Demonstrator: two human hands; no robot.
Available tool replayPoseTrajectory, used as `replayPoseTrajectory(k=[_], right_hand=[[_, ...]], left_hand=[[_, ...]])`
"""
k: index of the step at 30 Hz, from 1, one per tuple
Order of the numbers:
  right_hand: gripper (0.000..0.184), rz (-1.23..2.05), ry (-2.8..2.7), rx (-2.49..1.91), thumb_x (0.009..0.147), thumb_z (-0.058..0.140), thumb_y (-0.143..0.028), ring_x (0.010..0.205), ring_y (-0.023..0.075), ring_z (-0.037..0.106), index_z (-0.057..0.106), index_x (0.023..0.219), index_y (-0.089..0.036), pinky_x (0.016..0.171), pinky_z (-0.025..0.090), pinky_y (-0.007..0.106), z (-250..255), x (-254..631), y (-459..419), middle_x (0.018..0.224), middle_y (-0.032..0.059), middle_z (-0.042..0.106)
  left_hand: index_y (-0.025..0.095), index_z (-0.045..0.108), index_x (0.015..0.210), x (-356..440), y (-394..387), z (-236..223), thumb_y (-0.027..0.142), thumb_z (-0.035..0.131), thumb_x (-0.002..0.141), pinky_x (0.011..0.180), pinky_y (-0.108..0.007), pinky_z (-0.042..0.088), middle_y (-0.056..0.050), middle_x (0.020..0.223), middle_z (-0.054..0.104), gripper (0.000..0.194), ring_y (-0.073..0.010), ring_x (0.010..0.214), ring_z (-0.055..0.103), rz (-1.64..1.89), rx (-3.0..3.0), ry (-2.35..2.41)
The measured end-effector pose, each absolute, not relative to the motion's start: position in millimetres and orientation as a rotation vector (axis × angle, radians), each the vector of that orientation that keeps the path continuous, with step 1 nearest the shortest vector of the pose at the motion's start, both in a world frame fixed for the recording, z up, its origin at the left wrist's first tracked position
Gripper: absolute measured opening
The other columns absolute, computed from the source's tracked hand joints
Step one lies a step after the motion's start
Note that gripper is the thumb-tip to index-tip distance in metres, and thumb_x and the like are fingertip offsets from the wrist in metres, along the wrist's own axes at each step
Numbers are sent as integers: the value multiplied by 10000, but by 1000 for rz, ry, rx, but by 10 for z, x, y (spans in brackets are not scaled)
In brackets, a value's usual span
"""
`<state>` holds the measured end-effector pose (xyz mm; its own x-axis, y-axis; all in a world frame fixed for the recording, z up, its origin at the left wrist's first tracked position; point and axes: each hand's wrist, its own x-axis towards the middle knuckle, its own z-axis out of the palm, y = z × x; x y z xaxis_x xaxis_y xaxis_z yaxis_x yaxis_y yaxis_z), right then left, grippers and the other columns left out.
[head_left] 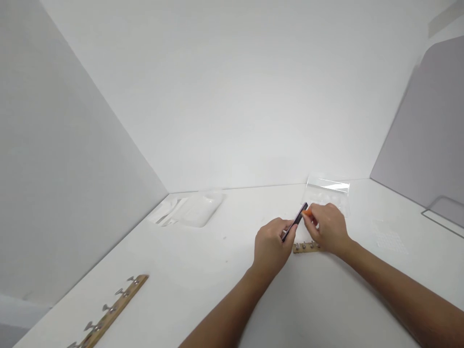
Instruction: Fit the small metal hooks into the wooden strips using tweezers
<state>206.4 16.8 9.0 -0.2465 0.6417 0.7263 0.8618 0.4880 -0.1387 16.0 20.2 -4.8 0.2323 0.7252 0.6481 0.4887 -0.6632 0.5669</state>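
Dark tool [295, 221] between both hands, open tabletop [203, 270] leftward

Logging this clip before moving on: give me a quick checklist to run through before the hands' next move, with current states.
1. Left hand grips the dark tool: ok.
2. Right hand pinches the orange piece at the tool's tip: ok.
3. Orange piece seated on tool: cannot tell.
4. Small hook rack lies flat under the hands: ok.
5. Clear bag behind the hands, out of the way: ok.
6. Long hook rack clear of both arms: ok.
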Motion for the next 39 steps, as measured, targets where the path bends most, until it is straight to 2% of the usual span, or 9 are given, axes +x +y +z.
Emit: replayPoseTrajectory(k=[9, 15, 19, 22, 24, 26, 30, 34, 39], right_hand=[[244, -294, -1893, -1273, 1024, 524, -295, 516, 140, 505, 525, 792, -218, 646, 364, 322, 151, 2117, 143, 598, -30, 593], [220, -223, -1853, -1197, 1042, 558, -313, 561, 141, 545, 620, 856, -213, 683, 405, 339, 140, 2213, 123, 665, -18, 650], [252, -284, -1869, -1091, 1022, 610, -255, 553, 124, 515, 580, 775, -210, 638, 370, 322, 132, 2236, 93, 658, -25, 647], [245, -347, -1884, -1010, 1005, 637, -228, 542, 117, 507, 583, 766, -208, 616, 343, 316, 151, 2223, 77, 615, -39, 611], [253, -386, -1904, -989, 1000, 645, -222, 542, 115, 520, 585, 755, -208, 608, 330, 318, 172, 2210, 64, 614, -38, 621], [305, -449, -1927, -991, 997, 646, -217, 531, 111, 515, 562, 704, -209, 592, 304, 323, 200, 2200, 47, 608, -39, 631], [289, -594, -1993, -950, 978, 660, -182, 514, 101, 504, 601, 698, -227, 572, 257, 328, 260, 2193, -1, 593, -59, 641], [224, -641, -2041, -874, 955, 643, -115, 507, 94, 506, 694, 818, -285, 579, 259, 330, 289, 2207, -34, 615, -79, 660], [256, -516, -2115, -918, 990, 643, -191, 514, 94, 533, 657, 744, -260, 596, 279, 337, 286, 2235, -40, 640, -67, 689]], left_hand=[[210, 758, 968, 119, 234, -12, 262, 598, 969, 624, -277, 460, -23, 796, 732, 168, -165, 682, 653, 1314, 2196, 1227], [247, 626, 1303, -39, 446, -113, 217, 594, 979, 600, -267, 426, 1, 852, 720, 327, -191, 749, 671, 1001, 2219, 1650], [223, 735, 1062, -99, 537, -142, 168, 623, 957, 727, -335, 487, -76, 1023, 735, 164, -261, 952, 671, 855, 2356, 1714], [223, 767, 936, -62, 493, -93, 125, 671, 908, 923, -461, 498, -103, 1188, 721, 140, -307, 1116, 632, 1114, 2344, 1633], [240, 774, 911, -1, 404, -24, 144, 677, 909, 993, -487, 492, -72, 1170, 739, 137, -286, 1136, 635, 1306, 2187, 1440], [248, 780, 926, 69, 287, 63, 224, 698, 910, 941, -428, 547, -49, 1049, 769, 87, -245, 1055, 678, 1340, 1936, 1197], [237, 790, 1009, 159, 90, 216, 386, 683, 928, 846, -366, 609, -57, 1093, 772, 201, -224, 1006, 718, 1161, 1552, 915], [229, 803, 998, 173, 44, 255, 439, 713, 901, 851, -396, 618, -65, 1066, 791, 248, -259, 1018, 730, 1050, 1422, 878], [203, 814, 987, 175, 64, 204, 456, 780, 849, 937, -439, 594, -98, 1073, 803, 290, -289, 1058, 736, 1021, 1272, 831]])
